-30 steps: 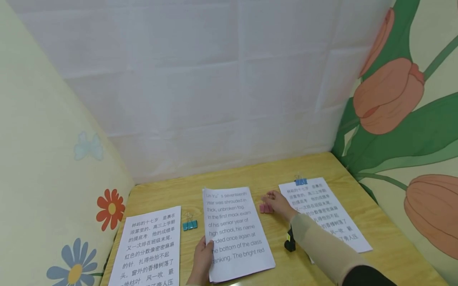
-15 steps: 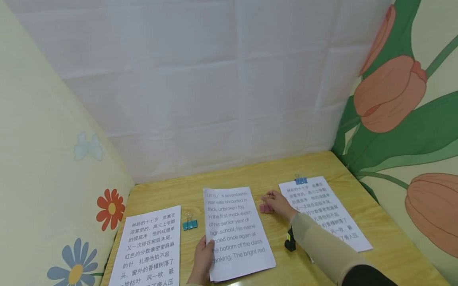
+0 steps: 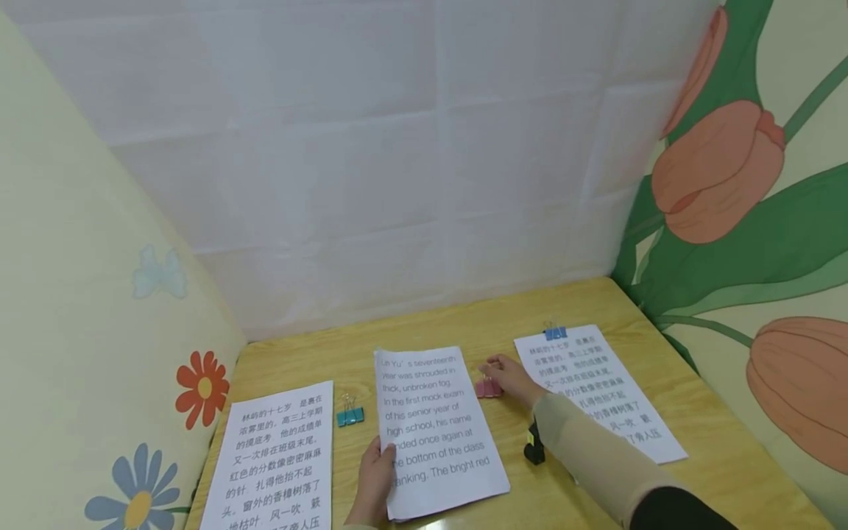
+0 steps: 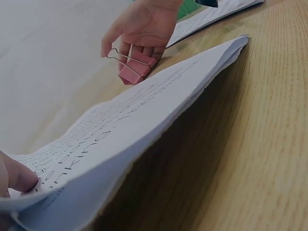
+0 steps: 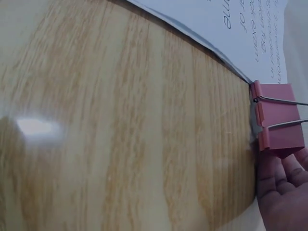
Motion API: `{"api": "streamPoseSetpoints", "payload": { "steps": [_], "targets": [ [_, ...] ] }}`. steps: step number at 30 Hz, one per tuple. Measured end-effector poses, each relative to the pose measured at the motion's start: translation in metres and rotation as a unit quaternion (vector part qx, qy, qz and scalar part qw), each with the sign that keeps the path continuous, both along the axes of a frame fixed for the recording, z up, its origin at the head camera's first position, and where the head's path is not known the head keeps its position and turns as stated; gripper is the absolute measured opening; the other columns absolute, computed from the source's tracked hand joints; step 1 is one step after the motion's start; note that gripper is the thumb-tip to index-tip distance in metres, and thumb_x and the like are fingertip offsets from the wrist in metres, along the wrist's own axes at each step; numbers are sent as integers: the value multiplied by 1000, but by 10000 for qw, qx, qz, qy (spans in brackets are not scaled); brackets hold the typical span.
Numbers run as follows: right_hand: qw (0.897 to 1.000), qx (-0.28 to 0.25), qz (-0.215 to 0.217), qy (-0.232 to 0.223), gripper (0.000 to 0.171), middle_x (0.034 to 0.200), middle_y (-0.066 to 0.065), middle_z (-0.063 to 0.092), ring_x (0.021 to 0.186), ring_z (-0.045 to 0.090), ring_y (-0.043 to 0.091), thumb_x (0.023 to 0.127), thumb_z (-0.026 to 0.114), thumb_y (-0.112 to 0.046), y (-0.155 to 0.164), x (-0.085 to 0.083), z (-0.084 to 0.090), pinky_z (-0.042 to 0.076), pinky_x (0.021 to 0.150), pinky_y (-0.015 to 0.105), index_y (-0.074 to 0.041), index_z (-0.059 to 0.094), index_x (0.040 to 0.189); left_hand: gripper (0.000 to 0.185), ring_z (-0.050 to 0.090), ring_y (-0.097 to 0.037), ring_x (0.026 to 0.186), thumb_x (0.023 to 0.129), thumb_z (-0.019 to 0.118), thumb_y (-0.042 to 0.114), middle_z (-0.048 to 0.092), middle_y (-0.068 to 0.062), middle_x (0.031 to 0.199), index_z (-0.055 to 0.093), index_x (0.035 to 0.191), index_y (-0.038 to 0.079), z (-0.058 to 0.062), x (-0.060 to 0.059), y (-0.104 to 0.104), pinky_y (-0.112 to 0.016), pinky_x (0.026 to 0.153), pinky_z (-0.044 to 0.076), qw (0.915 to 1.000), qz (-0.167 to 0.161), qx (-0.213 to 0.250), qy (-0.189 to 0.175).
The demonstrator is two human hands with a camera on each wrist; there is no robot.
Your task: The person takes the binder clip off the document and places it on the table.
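Note:
My left hand (image 3: 376, 478) grips the lower left edge of a stack of English-printed sheets (image 3: 433, 427), its thumb on top. In the left wrist view, the near edge of the stack (image 4: 144, 120) is raised off the table and the sheets bow slightly. Right of the stack, my right hand (image 3: 513, 379) holds a pink binder clip (image 3: 489, 388). The thumb is at the wire handles and the other fingers are behind the clip, as the left wrist view shows. Up close, the pink clip (image 5: 279, 115) appears beside the sheets' edge, with fingers under it.
A teal binder clip (image 3: 350, 417) lies left of the stack, beside Chinese-printed sheets (image 3: 271, 456). At right, another Chinese-printed stack (image 3: 589, 383) carries a blue binder clip (image 3: 555, 333). A small black object (image 3: 533, 445) is near the right forearm. White cloth (image 3: 411, 169) hangs behind the table.
The view has shifted slightly. My right hand and the pink clip sit a little closer to the stack's right edge. The left hand keeps its hold on the sheets.

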State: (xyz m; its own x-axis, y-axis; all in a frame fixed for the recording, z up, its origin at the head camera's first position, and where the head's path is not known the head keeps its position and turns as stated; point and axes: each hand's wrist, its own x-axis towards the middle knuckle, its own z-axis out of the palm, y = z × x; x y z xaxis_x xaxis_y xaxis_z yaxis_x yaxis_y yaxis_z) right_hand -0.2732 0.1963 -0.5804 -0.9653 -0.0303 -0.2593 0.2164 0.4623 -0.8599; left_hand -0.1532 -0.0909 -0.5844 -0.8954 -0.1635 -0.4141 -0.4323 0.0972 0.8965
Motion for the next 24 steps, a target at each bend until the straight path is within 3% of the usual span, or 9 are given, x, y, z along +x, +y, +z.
{"api": "streamPoseSetpoints", "payload": {
  "steps": [4, 10, 19, 24],
  "targets": [
    [10000, -48, -31, -70, 51, 121, 18, 66, 111, 62, 32, 105, 60, -34, -3, 1, 4, 49, 100, 48, 5, 53, 138, 43, 65, -22, 90, 109, 37, 11, 68, -8, 104, 43, 146, -8, 1, 0, -1, -38, 83, 52, 9999, -82, 80, -36],
    [9997, -92, 143, -165, 52, 123, 17, 66, 116, 62, 33, 104, 60, -33, -1, 2, 12, 46, 104, 50, 5, 52, 139, 41, 66, -21, 87, 109, 36, 11, 68, -8, 103, 44, 145, -8, 0, 1, -3, -34, 78, 53, 9999, -73, 96, -62],
    [9989, 368, 136, -260, 52, 119, 17, 67, 113, 61, 34, 103, 60, -36, 7, -4, 14, 45, 104, 52, 5, 57, 134, 42, 65, -22, 93, 108, 36, 10, 67, -9, 109, 43, 146, -7, 0, 0, -9, -40, 86, 52, 9999, -88, -77, -104],
    [9987, 396, 123, -305, 50, 115, 16, 65, 107, 61, 31, 103, 60, -35, 8, -4, 16, 47, 100, 49, 5, 57, 133, 40, 66, -22, 90, 108, 37, 10, 67, -9, 105, 45, 144, -6, -1, -1, -8, -37, 82, 53, 9998, -161, -60, -19]
  ]
}}
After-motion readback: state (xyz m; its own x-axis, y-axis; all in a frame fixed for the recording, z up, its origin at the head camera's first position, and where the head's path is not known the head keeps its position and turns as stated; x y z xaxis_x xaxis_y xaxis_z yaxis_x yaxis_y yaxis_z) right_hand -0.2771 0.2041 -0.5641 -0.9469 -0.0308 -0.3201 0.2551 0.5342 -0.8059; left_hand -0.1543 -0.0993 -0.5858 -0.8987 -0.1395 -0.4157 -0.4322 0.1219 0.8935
